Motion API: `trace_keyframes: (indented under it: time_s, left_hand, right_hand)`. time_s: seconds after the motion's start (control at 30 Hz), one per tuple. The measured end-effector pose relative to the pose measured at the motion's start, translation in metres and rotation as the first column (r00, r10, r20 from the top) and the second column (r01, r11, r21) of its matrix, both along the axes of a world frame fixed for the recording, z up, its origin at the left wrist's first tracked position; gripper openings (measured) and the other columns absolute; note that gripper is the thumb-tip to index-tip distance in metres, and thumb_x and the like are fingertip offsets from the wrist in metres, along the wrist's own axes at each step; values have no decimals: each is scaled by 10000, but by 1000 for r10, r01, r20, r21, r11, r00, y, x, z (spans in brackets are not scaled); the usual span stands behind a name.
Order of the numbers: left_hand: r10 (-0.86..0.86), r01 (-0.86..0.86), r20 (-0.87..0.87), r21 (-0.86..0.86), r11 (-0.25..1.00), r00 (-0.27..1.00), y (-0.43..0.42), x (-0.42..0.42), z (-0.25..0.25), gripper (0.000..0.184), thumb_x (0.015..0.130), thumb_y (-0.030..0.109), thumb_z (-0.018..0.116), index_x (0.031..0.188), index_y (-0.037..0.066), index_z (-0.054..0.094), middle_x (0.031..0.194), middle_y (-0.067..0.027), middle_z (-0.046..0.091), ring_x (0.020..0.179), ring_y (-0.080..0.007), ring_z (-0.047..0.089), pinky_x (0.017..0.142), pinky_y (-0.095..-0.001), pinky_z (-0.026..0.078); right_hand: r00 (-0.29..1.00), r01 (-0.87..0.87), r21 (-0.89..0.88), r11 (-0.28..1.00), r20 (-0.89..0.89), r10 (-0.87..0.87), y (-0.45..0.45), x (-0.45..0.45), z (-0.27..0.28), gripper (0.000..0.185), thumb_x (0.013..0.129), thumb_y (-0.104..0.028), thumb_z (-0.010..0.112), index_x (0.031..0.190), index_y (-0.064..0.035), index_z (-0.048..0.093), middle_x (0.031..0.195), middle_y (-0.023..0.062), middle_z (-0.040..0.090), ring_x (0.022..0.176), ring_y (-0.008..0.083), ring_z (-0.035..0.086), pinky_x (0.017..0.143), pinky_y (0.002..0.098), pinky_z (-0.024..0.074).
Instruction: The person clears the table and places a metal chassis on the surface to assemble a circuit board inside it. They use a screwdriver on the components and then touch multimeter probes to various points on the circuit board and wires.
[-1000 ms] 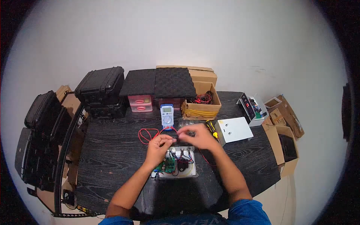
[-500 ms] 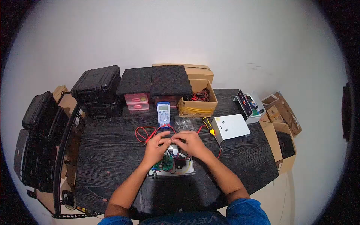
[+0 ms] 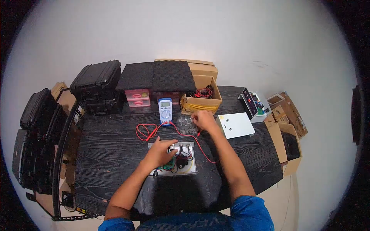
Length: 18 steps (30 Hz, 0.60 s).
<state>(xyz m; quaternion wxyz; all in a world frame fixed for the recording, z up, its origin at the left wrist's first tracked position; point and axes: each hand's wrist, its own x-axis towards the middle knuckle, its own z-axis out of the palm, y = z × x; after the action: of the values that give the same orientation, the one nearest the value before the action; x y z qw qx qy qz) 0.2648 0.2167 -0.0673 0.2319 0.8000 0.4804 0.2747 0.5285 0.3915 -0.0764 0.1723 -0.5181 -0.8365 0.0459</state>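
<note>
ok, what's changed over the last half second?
The right hand has left the left hand and moved forward and right, to the edge of the clear plastic; can't tell if it grips anything. The screwdriver no longer shows. The left hand stays over the open enclosure. Multimeter and white case are unmoved.

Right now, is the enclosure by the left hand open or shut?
Open: the enclosure shows its green circuit board and wires from above.

Shirt (image 3: 185, 224): partial lettering, apparently including "VE", remainder unclear. Multimeter (image 3: 165, 112): display and dial markings too small to read.
</note>
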Motion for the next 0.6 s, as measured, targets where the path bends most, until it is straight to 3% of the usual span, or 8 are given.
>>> trace_keyframes:
  time_s: [0.13, 0.23, 0.33, 0.43, 0.53, 0.6]
  left_hand:
    - [-8, 8, -12, 26, 1000, 1000, 2, -2, -6, 438, 927, 210, 749, 1342, 104, 660, 1285, -158, 719, 1213, -347, 671, 1199, -648, 316]
    - [3, -2, -26, 28, 1000, 1000, 1, -1, -5, 434, 926, 206, 750, 1341, 108, 664, 1274, -161, 723, 1211, -346, 674, 1202, -641, 321]
    - [12, -11, -49, 22, 1000, 999, 2, 0, -5, 443, 922, 205, 761, 1344, 108, 667, 1251, -168, 732, 1208, -345, 677, 1216, -619, 318]
    - [10, -9, -39, 41, 999, 999, 3, -1, -5, 429, 919, 195, 754, 1331, 108, 673, 1248, -170, 733, 1184, -356, 685, 1204, -630, 330]
    - [11, -10, -22, 62, 998, 1000, 2, 0, -4, 410, 914, 190, 746, 1312, 113, 684, 1236, -170, 736, 1138, -374, 700, 1184, -651, 346]
    - [18, -16, -27, 68, 998, 999, 3, 0, -4, 407, 910, 185, 748, 1306, 115, 688, 1228, -171, 738, 1126, -379, 703, 1182, -651, 351]
  right_hand:
    - [998, -59, -152, 987, 26, 64, 11, -7, 1, 216, 798, -143, 800, 1001, -75, 776, 926, 139, 780, 869, 303, 756, 810, 417, 580]
    - [988, -106, -401, 910, 63, 143, 19, -8, 7, 259, 756, -188, 870, 978, -90, 779, 914, 106, 785, 875, 288, 754, 801, 403, 576]
    - [983, -46, -416, 908, 142, 114, 25, -16, 2, 349, 702, -300, 937, 953, -113, 782, 907, 81, 787, 868, 275, 749, 776, 389, 570]
    - [973, 69, -419, 905, 228, 32, 20, -28, 3, 386, 664, -396, 957, 925, -161, 796, 942, 68, 793, 959, 285, 749, 913, 497, 550]
    - [920, 251, -165, 954, 347, -182, 8, -46, -10, 380, 655, -457, 950, 908, -210, 810, 1013, 49, 795, 1082, 299, 729, 1075, 674, 407]
    - [933, 267, -310, 912, 319, -165, 14, -48, -9, 343, 673, -453, 935, 906, -233, 816, 1062, 42, 791, 1158, 312, 700, 1101, 780, 258]
